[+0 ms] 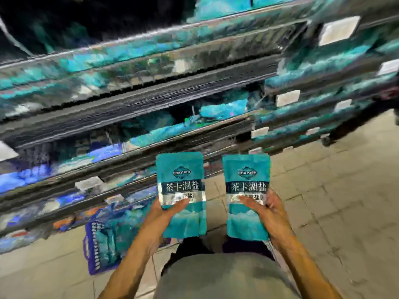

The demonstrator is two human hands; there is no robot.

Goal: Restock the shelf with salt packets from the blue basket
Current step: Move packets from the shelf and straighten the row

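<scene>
I hold two teal salt packets upright in front of the shelves. My left hand (160, 211) grips the left packet (181, 175) at its lower half, thumb across the front. My right hand (266, 210) grips the right packet (246, 180) the same way. The blue basket (91, 251) stands on the floor at lower left, with more teal packets inside it. The shelf (151, 100) rises ahead in several tiers, strongly blurred, with teal packets on it.
White price tags (338, 26) hang along the shelf edges at the right. Tiled floor (334, 201) spreads to the right and below. A dark blurred shape (354, 124), which I cannot identify, sits at the far right by the shelf end.
</scene>
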